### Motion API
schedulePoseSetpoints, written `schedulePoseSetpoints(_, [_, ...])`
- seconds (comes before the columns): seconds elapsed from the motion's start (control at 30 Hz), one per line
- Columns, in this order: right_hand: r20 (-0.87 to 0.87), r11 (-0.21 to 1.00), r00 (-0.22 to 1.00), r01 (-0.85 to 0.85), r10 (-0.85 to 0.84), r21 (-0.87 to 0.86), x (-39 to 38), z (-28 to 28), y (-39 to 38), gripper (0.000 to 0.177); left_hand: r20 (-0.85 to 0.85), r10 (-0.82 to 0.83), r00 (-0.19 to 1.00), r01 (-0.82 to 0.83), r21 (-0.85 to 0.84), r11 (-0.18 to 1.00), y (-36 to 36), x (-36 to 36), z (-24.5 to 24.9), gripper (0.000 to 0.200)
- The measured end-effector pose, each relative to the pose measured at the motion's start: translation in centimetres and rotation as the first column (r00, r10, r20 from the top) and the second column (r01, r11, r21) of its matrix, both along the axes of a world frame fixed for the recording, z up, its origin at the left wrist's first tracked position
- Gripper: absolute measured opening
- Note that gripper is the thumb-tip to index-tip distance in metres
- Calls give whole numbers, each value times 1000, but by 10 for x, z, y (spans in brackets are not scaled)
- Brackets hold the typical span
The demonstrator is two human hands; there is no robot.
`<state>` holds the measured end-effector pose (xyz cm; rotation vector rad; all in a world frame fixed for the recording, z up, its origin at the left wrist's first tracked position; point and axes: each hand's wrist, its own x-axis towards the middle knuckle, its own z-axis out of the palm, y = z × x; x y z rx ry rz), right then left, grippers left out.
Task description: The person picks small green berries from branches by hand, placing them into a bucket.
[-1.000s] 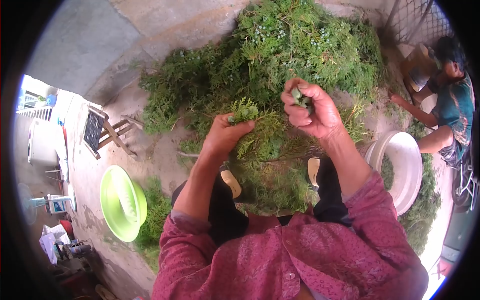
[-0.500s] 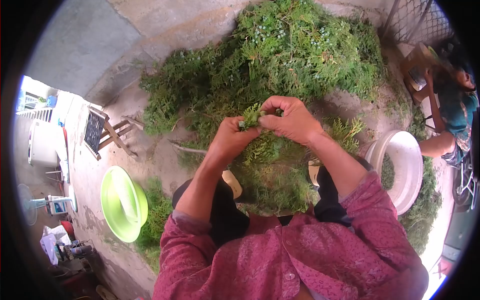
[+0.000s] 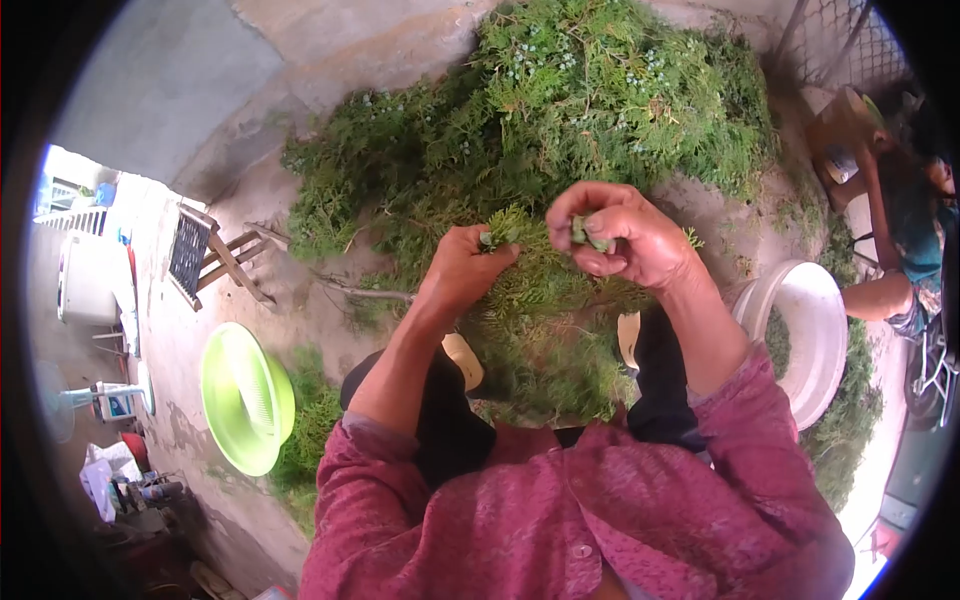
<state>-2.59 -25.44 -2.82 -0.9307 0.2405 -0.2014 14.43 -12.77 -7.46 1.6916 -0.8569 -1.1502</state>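
Note:
My left hand (image 3: 468,265) is closed on a leafy evergreen sprig (image 3: 513,228), whose green tips stick out past the fingers. To its right, my right hand (image 3: 625,240) is raised and curled around several pale green cones (image 3: 593,236), which show between thumb and fingers. The two hands are apart, above cut greenery (image 3: 545,370) lying between my feet. Beyond them rises a large heap of evergreen branches (image 3: 600,110) dotted with bluish-green cones.
A light green basin (image 3: 222,400) stands at the left, near a small folding stool (image 3: 215,255). At the right is a white bucket (image 3: 815,345), with more greenery around it. Another person (image 3: 895,240) sits beyond it, near a cardboard box (image 3: 843,135).
My right hand has moved right, away from the left hand, and now shows green cones in its fingers. The left hand stays nearly in place with the sprig.

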Motion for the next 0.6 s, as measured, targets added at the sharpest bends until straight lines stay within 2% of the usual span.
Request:
schedulePoseSetpoints(0.07, [-98, 998, 994, 58, -56, 19, 7, 6, 1, 19, 21, -9, 1000, 8, 16, 1000, -4, -5, 7, 14])
schedulePoseSetpoints(0.1, [-182, 997, 982, 42, -52, -62, 9, 9, 1, 21, 42, -9, 999, 8, 32, 999, -5, -8, 11, 14])
schedulePoseSetpoints(0.13, [-182, 997, 982, 42, -53, -62, 12, 4, 2, 21, 43, -9, 999, 8, 32, 999, -7, -9, 14, 14])
schedulePoseSetpoints(0.2, [-294, 909, 939, 43, -179, -416, 18, -8, 6, 21, 87, -13, 996, 11, 29, 1000, -9, -11, 15, 17])
schedulePoseSetpoints(0.23, [-290, 860, 933, 37, -212, -509, 19, -10, 8, 22, 87, -14, 996, 11, 29, 1000, -9, -11, 15, 17])
schedulePoseSetpoints(0.3, [-244, 817, 935, 76, -258, -572, 21, -18, 12, 24, 125, -84, 989, 80, 35, 996, -9, -8, 11, 12])
schedulePoseSetpoints(0.33, [-196, 769, 933, 115, -300, -629, 22, -22, 13, 25, 125, -85, 989, 81, 35, 996, -9, -6, 3, 12])
schedulePoseSetpoints(0.37, [-196, 769, 933, 117, -302, -628, 23, -23, 14, 25, 132, -76, 988, 76, 3, 997, -10, -5, -5, 16])
schedulePoseSetpoints(0.43, [-144, 647, 927, 125, -347, -752, 26, -24, 15, 29, 139, -67, 988, 71, -29, 997, -8, -3, -14, 20])
schedulePoseSetpoints(0.47, [-144, 647, 927, 125, -347, -752, 28, -25, 16, 29, 137, -92, 986, 95, -14, 995, -7, -4, -10, 20])
schedulePoseSetpoints(0.53, [-118, 540, 911, 127, -396, -832, 31, -29, 16, 27, 135, -117, 984, 118, 0, 993, -6, -4, -6, 20])
schedulePoseSetpoints(0.6, [-132, 518, 915, 93, -381, -850, 31, -28, 16, 25, 156, -114, 981, 114, 14, 993, -5, -5, -3, 19])
